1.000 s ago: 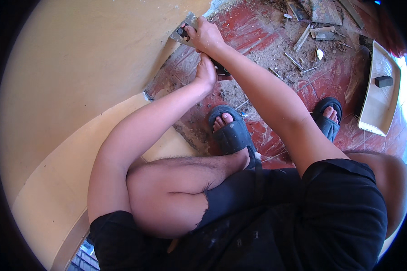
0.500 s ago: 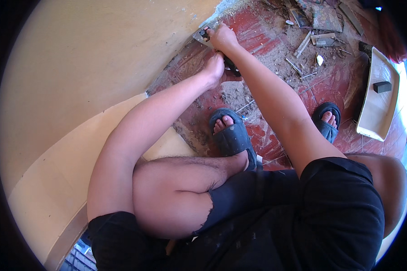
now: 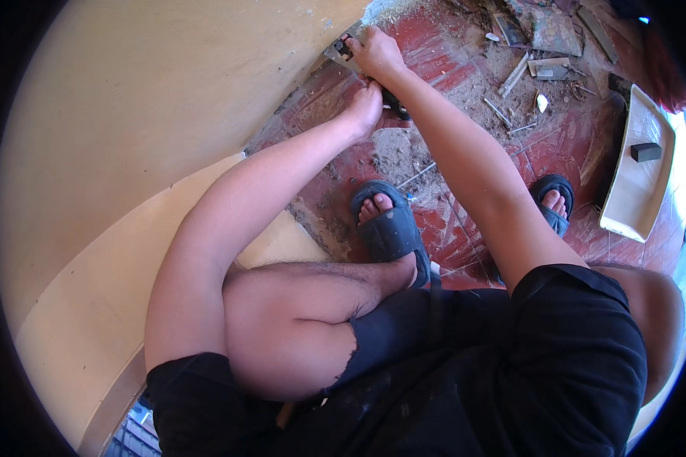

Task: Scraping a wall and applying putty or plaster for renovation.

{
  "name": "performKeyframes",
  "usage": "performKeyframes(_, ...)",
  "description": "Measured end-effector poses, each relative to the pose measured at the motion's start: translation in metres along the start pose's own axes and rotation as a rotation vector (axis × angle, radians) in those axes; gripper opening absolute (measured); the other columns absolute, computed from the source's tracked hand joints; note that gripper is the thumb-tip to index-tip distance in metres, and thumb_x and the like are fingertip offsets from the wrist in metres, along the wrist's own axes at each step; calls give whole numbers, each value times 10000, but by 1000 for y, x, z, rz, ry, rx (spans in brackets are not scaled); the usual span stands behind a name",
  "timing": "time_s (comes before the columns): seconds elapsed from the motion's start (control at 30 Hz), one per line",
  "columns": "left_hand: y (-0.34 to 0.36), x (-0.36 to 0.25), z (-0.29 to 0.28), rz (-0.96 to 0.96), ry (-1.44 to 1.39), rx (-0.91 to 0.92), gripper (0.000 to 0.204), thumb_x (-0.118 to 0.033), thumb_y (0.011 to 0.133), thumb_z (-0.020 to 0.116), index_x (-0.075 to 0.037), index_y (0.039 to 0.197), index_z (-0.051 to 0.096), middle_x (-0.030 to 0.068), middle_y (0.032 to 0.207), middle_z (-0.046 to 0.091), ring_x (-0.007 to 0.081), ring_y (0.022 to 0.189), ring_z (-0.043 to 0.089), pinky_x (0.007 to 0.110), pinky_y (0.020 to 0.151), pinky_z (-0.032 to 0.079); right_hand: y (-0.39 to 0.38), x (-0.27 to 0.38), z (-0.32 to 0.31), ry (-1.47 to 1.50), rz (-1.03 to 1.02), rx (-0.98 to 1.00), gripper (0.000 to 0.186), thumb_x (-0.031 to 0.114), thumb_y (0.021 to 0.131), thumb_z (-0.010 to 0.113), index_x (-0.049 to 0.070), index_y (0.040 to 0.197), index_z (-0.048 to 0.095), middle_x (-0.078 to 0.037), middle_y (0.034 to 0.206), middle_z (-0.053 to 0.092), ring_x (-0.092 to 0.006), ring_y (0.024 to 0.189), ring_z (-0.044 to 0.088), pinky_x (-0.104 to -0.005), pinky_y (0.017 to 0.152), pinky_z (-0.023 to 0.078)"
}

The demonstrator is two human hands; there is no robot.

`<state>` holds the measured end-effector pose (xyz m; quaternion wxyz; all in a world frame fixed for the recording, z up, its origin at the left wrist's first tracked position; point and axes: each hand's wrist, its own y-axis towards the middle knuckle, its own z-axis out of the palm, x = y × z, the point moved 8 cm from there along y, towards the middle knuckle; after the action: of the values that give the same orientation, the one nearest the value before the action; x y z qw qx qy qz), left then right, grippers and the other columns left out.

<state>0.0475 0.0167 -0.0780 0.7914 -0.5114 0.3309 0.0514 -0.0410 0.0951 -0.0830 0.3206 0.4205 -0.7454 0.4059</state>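
Observation:
At the foot of the yellow wall I hold a flat-bladed scraper (image 3: pixel 332 52). Its broad grey blade lies against the wall's base, and a dark handle runs back from it, mostly hidden by my hands. My right hand (image 3: pixel 377 55) is closed over the front part, close to the blade, fingers towards the wall. Behind it, my left hand (image 3: pixel 364 109) is closed around the rear of the handle; its fingers are largely hidden. The black rear end (image 3: pixel 395 105) of the tool shows beside the right forearm.
Dust and debris lie on the red tiled floor (image 3: pixel 434 67). Wood strips (image 3: pixel 514 75), a patterned cloth (image 3: pixel 552 30) and flat scraps (image 3: pixel 554 69) are at the far right. A white tray (image 3: pixel 625 206) holds a dark block (image 3: pixel 645 152). My sandalled feet (image 3: pixel 389 232) are near.
Both hands and the scraper have shifted slightly up and left along the wall base. My left hand's fingers, which showed below the handle, are now tucked out of sight.

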Motion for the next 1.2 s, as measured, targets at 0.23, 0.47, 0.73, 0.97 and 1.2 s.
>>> performKeyframes(0.23, 4, 3, -3, 24, 41, -36, 499, -380, 968, 119, -6, 1117, 414, 160, 975, 547, 266, 813, 599, 401, 710, 545, -1, -2, 0, 48, -18, -10, 443, 343, 801, 602, -50, 995, 540, -295, 937, 595, -426, 941, 571, -444, 829, 456)
performKeyframes(0.47, 3, 3, 2, 10, 67, -46, 480, -359, 966, 120, -12, 1121, 415, 158, 990, 544, 262, 825, 597, 411, 717, 547, -2, -2, -4, 79, -87, -48, 411, 321, 789, 605, -53, 948, 544, -301, 875, 599, -434, 898, 580, -454, 807, 460)
performKeyframes(0.73, 5, -1, 3, 40, -11, -94, 430, -334, 954, 195, -8, 1060, 454, 157, 918, 558, 288, 783, 616, 442, 678, 547, 1, 1, -17, 62, -116, -101, 455, 366, 797, 591, -64, 939, 552, -289, 851, 608, -420, 859, 598, -437, 785, 474)
performKeyframes(0.97, 20, -9, 21, 13, -62, -27, 438, -333, 952, 189, -7, 1033, 470, 154, 902, 568, 284, 765, 614, 446, 697, 543, 23, -19, -19, -33, 18, 32, 509, 391, 820, 567, -100, 957, 548, -283, 895, 612, -394, 903, 604, -419, 801, 479)
performKeyframes(1.2, 10, -19, 27, 25, 54, -7, 465, -350, 965, 146, -23, 1052, 466, 137, 901, 570, 247, 806, 604, 407, 716, 547, 27, -18, -18, -111, -32, -16, 513, 402, 809, 577, -92, 948, 558, -294, 929, 594, -407, 931, 582, -428, 808, 470)
